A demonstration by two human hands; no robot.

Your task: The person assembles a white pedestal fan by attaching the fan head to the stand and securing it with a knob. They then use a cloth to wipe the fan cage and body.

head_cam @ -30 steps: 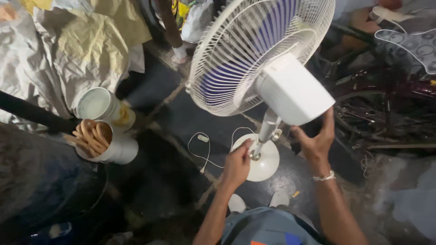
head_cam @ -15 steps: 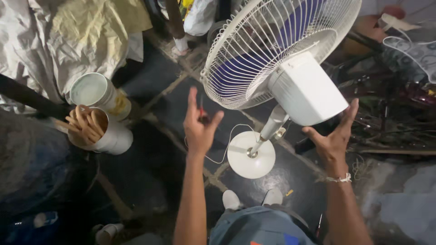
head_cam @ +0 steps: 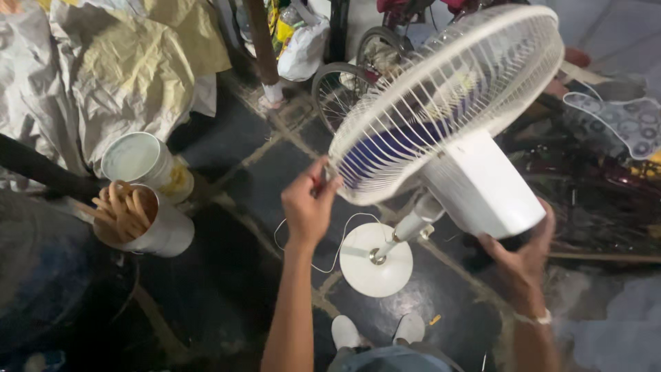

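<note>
Gripping wire-ribbed fan grille point(head_cam: 447, 103), boxy motor housing point(head_cam: 485, 186)

White fan grille point(head_cam: 447, 96) over blue blades point(head_cam: 396, 145), with a white motor box point(head_cam: 485, 186), white base point(head_cam: 375, 260) and white cord point(head_cam: 292, 238). At nine o'clock, two white buckets point(head_cam: 148, 165); the nearer holds tan sticks point(head_cam: 122, 207). Cream and grey sheets point(head_cam: 117, 69) at eleven o'clock. Dark floor point(head_cam: 234, 275) with pale seams. White shoes point(head_cam: 375, 331) at six o'clock

tilted white pedestal fan point(head_cam: 441, 131)
</note>
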